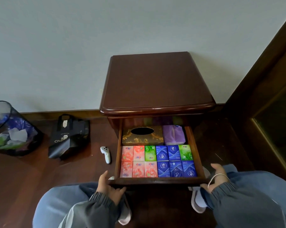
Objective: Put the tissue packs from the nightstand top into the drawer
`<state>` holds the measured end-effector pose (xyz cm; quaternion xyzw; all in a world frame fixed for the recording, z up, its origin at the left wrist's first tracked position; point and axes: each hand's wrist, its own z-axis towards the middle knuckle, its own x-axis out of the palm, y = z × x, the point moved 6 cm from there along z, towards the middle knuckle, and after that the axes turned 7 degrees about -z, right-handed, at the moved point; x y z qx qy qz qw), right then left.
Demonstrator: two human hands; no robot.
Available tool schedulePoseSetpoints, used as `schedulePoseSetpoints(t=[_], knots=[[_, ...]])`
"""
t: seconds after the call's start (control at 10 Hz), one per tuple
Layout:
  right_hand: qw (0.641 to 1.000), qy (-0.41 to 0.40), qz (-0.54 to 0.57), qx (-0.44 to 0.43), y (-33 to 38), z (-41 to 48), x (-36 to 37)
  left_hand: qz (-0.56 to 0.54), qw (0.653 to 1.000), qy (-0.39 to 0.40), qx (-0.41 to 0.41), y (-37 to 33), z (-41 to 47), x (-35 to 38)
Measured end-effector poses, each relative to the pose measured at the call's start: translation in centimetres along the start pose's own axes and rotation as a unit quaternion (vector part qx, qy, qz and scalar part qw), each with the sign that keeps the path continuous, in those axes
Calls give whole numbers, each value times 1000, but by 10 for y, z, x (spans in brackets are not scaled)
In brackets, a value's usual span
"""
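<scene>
Squarely against the pale wall stands the dark wooden nightstand [157,83], its polished top tilted toward the camera. Below that top, the nightstand's drawer [157,180] is pulled out toward the person's knees. Well left of the nightstand, on the wooden floor, sits a dark mesh wastebasket [12,129] holding crumpled paper. Between it and the nightstand a black bag [68,137] with pale lettering leans by the skirting board.

Inside the nightstand's drawer the tissue packs [158,162] lie flat in two rows of six, touching side by side and filling the front part. The back row runs pink, pink, green, blue, blue, green; the front row is three pink, then three blue. Behind them, toward the nightstand's body, a gold-patterned tissue box [143,137] with an oval opening lies next to a purple soft pack [174,134].

The left hand [108,186] grasps the left front corner of the drawer, thumb up along its side and fingers curled along the front edge. The right hand [216,176] grasps the right front corner in the same manner. A white controller [106,154] lies on the floor just left of the nightstand's drawer. A thin bracelet [217,178] circles the right wrist.
</scene>
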<state>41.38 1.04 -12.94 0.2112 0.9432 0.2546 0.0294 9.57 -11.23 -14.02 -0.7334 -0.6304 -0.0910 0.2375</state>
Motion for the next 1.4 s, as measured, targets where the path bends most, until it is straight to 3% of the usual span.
schedulePoseSetpoints(t=[0.2, 0.4, 0.6, 1.0, 1.2, 1.3, 1.4], knots=[[994, 47, 87, -51, 29, 12, 25, 39, 995, 88, 35, -12, 14, 30], [989, 94, 105, -53, 30, 27, 54, 5, 991, 105, 80, -26, 26, 67], [982, 134, 123, -48, 40, 49, 71, 20, 987, 143, 74, -34, 37, 78], [979, 170, 65, -88, 82, 84, 134, 120, 975, 165, 89, -56, 99, 134], [981, 182, 35, -63, 70, 82, 131, 146, 974, 137, 105, -65, 93, 119], [986, 152, -14, -69, 76, 58, 119, 206, 968, 79, 117, -79, 69, 124], [984, 97, -31, -146, 86, 25, 82, 240, 958, 29, 155, -105, 31, 105]])
